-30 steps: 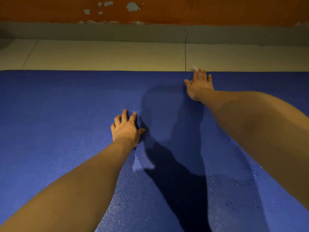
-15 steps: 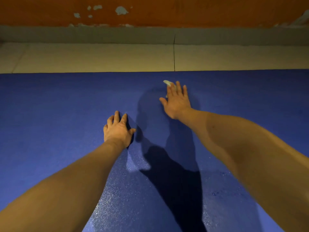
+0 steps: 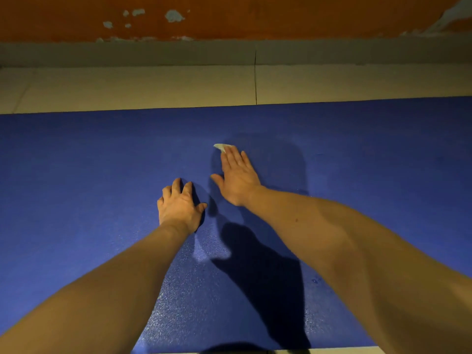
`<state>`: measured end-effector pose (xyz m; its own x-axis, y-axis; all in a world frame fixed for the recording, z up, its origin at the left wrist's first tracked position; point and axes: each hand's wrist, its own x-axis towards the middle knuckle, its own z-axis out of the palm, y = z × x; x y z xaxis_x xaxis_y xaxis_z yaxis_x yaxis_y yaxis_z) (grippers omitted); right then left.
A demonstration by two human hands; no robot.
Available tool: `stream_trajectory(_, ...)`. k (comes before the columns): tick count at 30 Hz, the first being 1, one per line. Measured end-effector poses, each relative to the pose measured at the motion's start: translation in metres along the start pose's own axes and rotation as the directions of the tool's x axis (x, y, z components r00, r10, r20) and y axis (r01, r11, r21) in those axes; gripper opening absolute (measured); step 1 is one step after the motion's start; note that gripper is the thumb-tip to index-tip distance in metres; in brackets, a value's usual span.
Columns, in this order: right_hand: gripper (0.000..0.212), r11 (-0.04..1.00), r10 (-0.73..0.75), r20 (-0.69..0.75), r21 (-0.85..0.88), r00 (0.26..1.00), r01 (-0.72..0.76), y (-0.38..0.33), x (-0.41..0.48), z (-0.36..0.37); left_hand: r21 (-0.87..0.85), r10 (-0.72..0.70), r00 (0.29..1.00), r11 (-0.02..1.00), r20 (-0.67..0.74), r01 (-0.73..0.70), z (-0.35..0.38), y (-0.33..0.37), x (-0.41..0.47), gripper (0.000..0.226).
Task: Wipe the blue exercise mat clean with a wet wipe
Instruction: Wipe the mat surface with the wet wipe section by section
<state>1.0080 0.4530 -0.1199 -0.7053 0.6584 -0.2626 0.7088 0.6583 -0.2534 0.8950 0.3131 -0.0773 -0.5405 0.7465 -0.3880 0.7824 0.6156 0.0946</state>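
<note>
The right hand [image 3: 237, 177] only presses the wet wipe [image 3: 221, 147] with flat fingers, so it may slip; the empty left hand [image 3: 178, 206] leans on the blue exercise mat [image 3: 76, 175].

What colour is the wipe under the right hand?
The wet wipe is white, head view.

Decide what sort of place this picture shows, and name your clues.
Probably the floor of an indoor room, perhaps at home: a blue mat lies on pale tiles beside an orange wall with peeling paint.

no readable text, labels, brands, numbers or signs anywhere
</note>
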Motion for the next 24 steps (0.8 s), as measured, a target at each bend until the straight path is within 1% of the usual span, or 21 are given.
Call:
stream_trajectory(2,0.074,0.999,-0.013,-0.063,0.032,0.998,0.015,0.024,-0.001,-0.009,0.01,0.012,1.0,1.0,0.012,-0.013,0.001,0.001,-0.006,0.076)
stream_trajectory(4,0.074,0.995,0.082,-0.103,0.058,0.991,-0.076,0.055,-0.003,-0.016,0.024,0.019,1.0,1.0,0.015,-0.019,0.001,0.0,-0.013,0.076)
stream_trajectory(6,0.08,0.975,0.223,-0.064,0.002,0.973,-0.223,0.074,-0.006,-0.018,0.027,0.022,1.0,0.999,0.018,-0.022,0.002,-0.001,-0.018,0.077)
stream_trajectory(7,0.081,0.957,0.289,-0.027,-0.031,0.957,-0.289,0.075,-0.006,-0.019,0.026,0.022,1.0,0.999,0.021,-0.022,0.002,-0.002,-0.02,0.077)
stream_trajectory(9,0.084,0.926,0.377,0.01,-0.02,0.926,-0.376,0.056,-0.006,-0.017,0.021,0.016,0.999,1.0,0.03,-0.017,0.003,-0.003,-0.024,0.076)
stream_trajectory(10,0.085,0.923,0.384,0.012,0.005,0.923,-0.384,0.042,-0.009,-0.014,0.015,0.014,0.999,1.0,0.032,-0.014,0.003,-0.003,-0.025,0.076)
stream_trajectory(11,0.085,0.933,0.36,0.007,0.019,0.933,-0.36,0.025,-0.013,-0.009,0.007,0.011,0.999,1.0,0.032,-0.012,0.004,-0.003,-0.027,0.076)
stream_trajectory(13,0.086,0.967,0.253,-0.001,0.034,0.968,-0.252,-0.007,-0.028,0.005,-0.007,0.013,0.999,1.0,0.036,-0.012,0.005,-0.001,-0.03,0.076)
stream_trajectory(15,0.086,0.989,0.141,0.031,0.031,0.989,-0.142,-0.027,-0.046,0.017,-0.007,0.012,0.999,1.0,0.038,-0.012,0.008,0.0,-0.034,0.076)
stream_trajectory(17,0.083,0.998,0.068,0.057,-0.005,0.996,-0.068,-0.028,-0.055,0.021,-0.005,0.015,0.999,1.0,0.042,-0.015,0.009,0.0,-0.038,0.077)
stream_trajectory(19,0.08,1.0,-0.003,0.004,-0.023,1.0,0.003,-0.01,-0.055,0.017,-0.004,0.017,0.999,1.0,0.043,-0.017,0.009,0.001,-0.041,0.076)
stream_trajectory(20,0.08,1.0,-0.006,-0.036,-0.011,0.999,0.005,0.003,-0.056,0.014,-0.002,0.019,0.999,1.0,0.045,-0.019,0.01,0.0,-0.043,0.076)
stream_trajectory(21,0.08,1.0,0.03,-0.066,0.006,0.997,-0.03,0.019,-0.057,0.011,0.001,0.019,0.999,1.0,0.048,-0.019,0.01,0.0,-0.045,0.076)
stream_trajectory(23,0.081,0.988,0.153,-0.09,0.005,0.984,-0.153,0.052,-0.06,0.006,0.012,0.018,0.998,1.0,0.053,-0.018,0.011,-0.002,-0.049,0.076)
stream_trajectory(24,0.083,0.976,0.214,-0.076,-0.012,0.974,-0.216,0.063,-0.063,0.004,0.019,0.017,0.998,1.0,0.055,-0.018,0.012,-0.003,-0.051,0.076)
